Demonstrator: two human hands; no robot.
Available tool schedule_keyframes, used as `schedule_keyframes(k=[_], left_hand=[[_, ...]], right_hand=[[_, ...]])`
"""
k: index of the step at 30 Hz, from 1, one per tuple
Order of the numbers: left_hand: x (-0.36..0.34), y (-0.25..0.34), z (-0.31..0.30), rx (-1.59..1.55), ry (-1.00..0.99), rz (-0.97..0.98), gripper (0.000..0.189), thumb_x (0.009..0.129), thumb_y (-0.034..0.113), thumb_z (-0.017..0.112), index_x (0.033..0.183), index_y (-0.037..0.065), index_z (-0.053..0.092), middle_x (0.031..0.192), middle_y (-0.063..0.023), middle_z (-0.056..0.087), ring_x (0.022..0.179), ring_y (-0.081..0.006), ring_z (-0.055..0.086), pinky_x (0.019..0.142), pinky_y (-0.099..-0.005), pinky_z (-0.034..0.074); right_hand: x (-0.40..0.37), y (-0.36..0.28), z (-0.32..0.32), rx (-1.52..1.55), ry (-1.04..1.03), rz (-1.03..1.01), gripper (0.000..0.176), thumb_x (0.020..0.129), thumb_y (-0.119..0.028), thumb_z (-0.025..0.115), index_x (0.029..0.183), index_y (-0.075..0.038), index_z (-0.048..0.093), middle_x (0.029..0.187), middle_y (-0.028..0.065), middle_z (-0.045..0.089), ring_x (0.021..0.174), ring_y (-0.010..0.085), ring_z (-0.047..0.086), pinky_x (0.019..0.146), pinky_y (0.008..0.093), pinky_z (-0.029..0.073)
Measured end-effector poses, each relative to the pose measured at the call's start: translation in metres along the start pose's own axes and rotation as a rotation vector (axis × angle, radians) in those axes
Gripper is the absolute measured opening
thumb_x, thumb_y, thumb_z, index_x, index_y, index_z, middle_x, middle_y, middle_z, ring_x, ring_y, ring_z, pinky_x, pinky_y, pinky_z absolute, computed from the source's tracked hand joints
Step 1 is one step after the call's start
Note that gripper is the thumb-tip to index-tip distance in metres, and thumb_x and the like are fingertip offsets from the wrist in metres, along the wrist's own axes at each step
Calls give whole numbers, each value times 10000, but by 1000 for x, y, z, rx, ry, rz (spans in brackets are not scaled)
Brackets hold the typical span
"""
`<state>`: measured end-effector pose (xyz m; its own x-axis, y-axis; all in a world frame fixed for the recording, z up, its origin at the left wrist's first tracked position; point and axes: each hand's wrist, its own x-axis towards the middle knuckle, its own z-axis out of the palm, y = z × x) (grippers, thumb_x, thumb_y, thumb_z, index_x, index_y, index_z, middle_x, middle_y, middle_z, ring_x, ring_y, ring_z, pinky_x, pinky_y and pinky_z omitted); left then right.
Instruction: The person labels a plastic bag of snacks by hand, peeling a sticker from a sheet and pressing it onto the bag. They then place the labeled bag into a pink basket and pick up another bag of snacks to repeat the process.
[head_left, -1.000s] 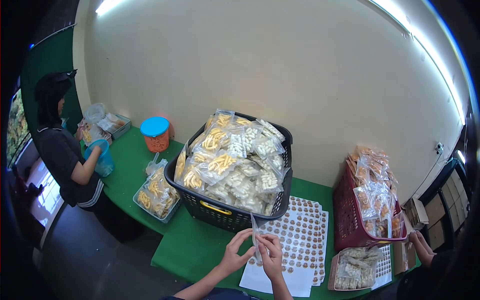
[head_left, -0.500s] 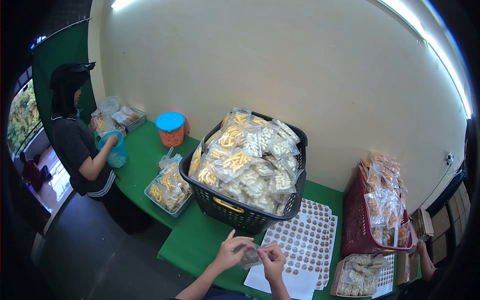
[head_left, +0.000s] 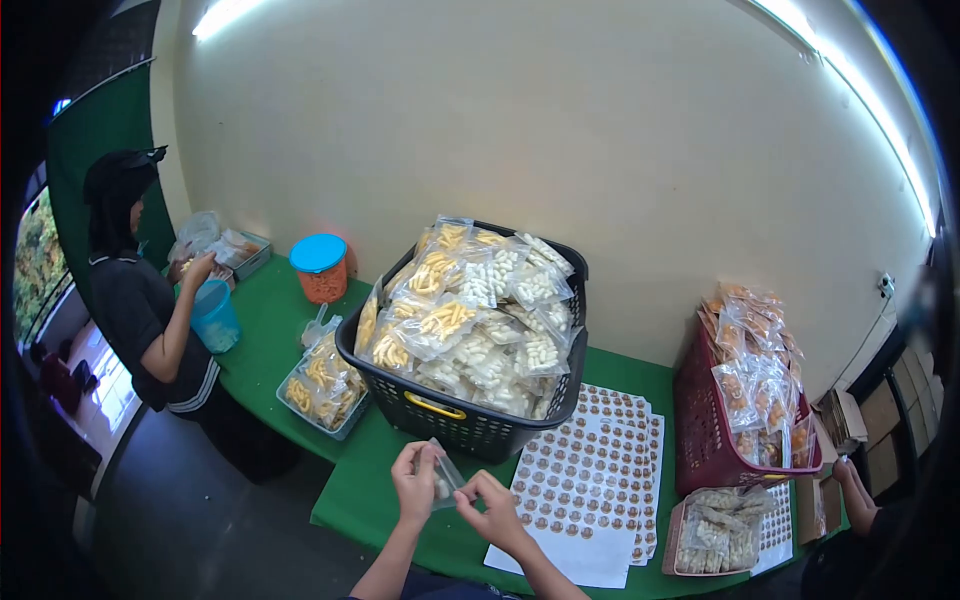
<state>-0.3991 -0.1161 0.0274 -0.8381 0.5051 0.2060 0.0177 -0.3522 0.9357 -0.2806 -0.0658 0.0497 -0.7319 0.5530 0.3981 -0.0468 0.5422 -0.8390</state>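
My left hand [head_left: 415, 484] has its fingers closed on a small clear bag [head_left: 444, 480] with pale pieces in it. My right hand [head_left: 487, 507] pinches the lower right edge of the same bag. Both hands are over the green table [head_left: 370, 490], in front of a large black basket [head_left: 470, 425] heaped with bags of yellow and white snacks [head_left: 480, 310]. Sheets of round brown stickers [head_left: 585, 480] lie just right of my right hand.
A tray of bagged snacks [head_left: 325, 385] and an orange tub with a blue lid [head_left: 320, 268] stand left. A maroon basket [head_left: 700, 410] and a pink tray [head_left: 715, 535] stand right. A co-worker [head_left: 150, 300] is at far left; another person's hand [head_left: 853, 495] shows at right.
My hands have moved left and slightly up with the bag, which now stands more upright. The co-worker's hand has risen out of the blue bucket. The whole view has shifted a little.
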Motion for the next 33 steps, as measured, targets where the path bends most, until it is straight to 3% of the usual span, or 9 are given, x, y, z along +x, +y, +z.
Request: schedule_keyframes(k=[7, 14, 17, 20, 21, 24, 25, 29, 33], left_hand=[[42, 6, -18, -58, 134, 76, 282, 929, 206, 390, 679, 79, 413, 622, 25, 384, 545, -45, 303, 504, -206, 261], [-1, -24, 6, 37, -425, 4, 143, 821, 90, 567, 940, 42, 504, 832, -28, 555, 720, -90, 519, 715, -229, 431], [-32, -29, 36, 331, -767, -38, 457, 650, 181, 748, 1017, 47, 510, 965, -52, 556, 870, -143, 557, 807, -286, 428], [-57, -34, 66, 605, -837, 361, 651, 615, 229, 769, 1146, 51, 437, 1089, -100, 488, 955, -251, 530, 836, -337, 421], [-62, -30, 74, 678, -801, 438, 568, 664, 197, 730, 1133, 34, 454, 1063, -117, 503, 969, -281, 522, 843, -343, 420], [-60, -58, 79, 487, -848, 228, 453, 716, 137, 671, 1092, -17, 471, 1033, -167, 510, 959, -342, 515, 842, -377, 416], [-60, -61, 83, 495, -811, 310, 312, 782, 72, 589, 1052, -48, 489, 958, -163, 558, 885, -274, 565, 782, -345, 446], [-73, -66, 110, 184, -710, -114, 251, 843, 143, 552, 999, -52, 521, 779, -78, 603, 705, -100, 550, 609, -247, 451], [-97, -89, 143, 314, -893, -103, 245, 845, 197, 560, 874, -46, 559, 677, -53, 583, 635, -78, 504, 545, -230, 410]], right_hand=[[-47, 24, -3, 195, -49, 128, 166, 771, -83, 591, 673, 2, 488, 681, 46, 490, 636, 117, 478, 581, 239, 386], [-80, 77, -68, 594, 466, 541, 69, 838, -49, 502, 826, 19, 499, 797, 89, 581, 736, 159, 590, 649, 313, 529], [-77, 73, -89, 523, 549, 490, 77, 848, -51, 478, 870, 19, 500, 838, 75, 569, 768, 178, 596, 688, 345, 539], [-78, 69, -88, 715, 543, 361, 116, 863, -109, 491, 916, -7, 501, 842, 62, 560, 708, 155, 616, 523, 219, 480], [-86, 76, -87, 744, 453, 501, 177, 880, -144, 475, 1005, -18, 485, 870, 52, 557, 753, 152, 610, 579, 212, 477], [-78, 46, -98, 894, 357, 539, 248, 888, -173, 473, 1098, -42, 454, 873, 27, 559, 757, 144, 600, 617, 209, 468], [-82, 54, -106, 848, 250, 521, 363, 857, -201, 529, 1150, -20, 416, 972, 85, 541, 891, 184, 572, 738, 279, 475], [-94, 61, -135, -55, 338, 339, 623, 747, -366, 659, 1194, -27, 387, 1114, 152, 465, 915, 215, 521, 728, 325, 444], [-122, 76, -176, 196, 271, 520, 574, 760, -329, 657, 1174, -3, 430, 904, 74, 550, 774, 105, 526, 646, 250, 433]])
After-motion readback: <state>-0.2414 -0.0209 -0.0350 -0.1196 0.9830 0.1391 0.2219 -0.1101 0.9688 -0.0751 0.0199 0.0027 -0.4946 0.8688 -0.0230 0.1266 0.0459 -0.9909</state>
